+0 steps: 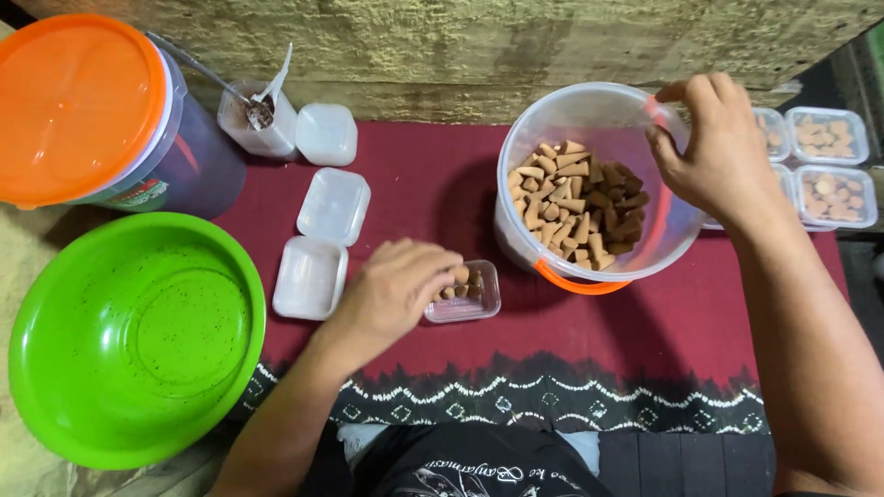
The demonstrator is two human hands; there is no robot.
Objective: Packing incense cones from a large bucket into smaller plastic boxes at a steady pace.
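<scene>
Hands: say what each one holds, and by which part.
Right hand grips the clear plastic bucket by its far rim. Left hand rests fingertips in the small clear plastic box of brown cones; a grip cannot be told.

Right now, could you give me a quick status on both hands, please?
Left hand over small clear box of cones. Right hand gripping bucket rim. Nothing between.

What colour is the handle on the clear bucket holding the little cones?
Orange; the handle hangs along the clear bucket, seen best in the head view.
</scene>
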